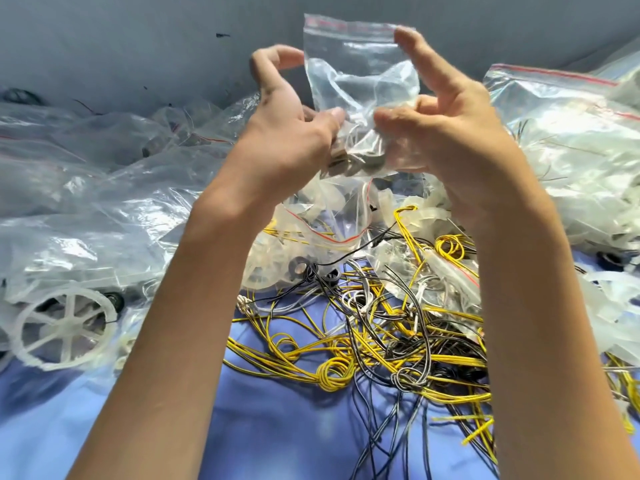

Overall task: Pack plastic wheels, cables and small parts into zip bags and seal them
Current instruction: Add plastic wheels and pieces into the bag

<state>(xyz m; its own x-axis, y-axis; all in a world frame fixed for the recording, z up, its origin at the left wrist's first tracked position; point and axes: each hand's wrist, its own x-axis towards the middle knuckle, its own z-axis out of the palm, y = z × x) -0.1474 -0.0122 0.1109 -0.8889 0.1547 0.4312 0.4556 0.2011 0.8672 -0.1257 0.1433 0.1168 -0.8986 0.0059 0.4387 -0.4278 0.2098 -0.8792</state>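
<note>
the left hand (294, 136) and right hand (446, 133) pinch a raised zip bag (360, 74) low down, above the cables (381, 341). small grey parts (349, 162) lie inside. sealing likely follows: the grip must move up and press the zip shut.

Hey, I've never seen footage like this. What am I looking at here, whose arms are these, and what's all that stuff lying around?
There is no machine here. It is one picture, taken by a camera worn on a person's head, looking down at their own bare arms. The left hand and right hand pinch a clear zip bag held upright, with small dark parts at its bottom. Below, on a blue surface, lie tangled yellow, black and white cables, a white spoked plastic wheel at the left, and heaps of other plastic bags.
</note>
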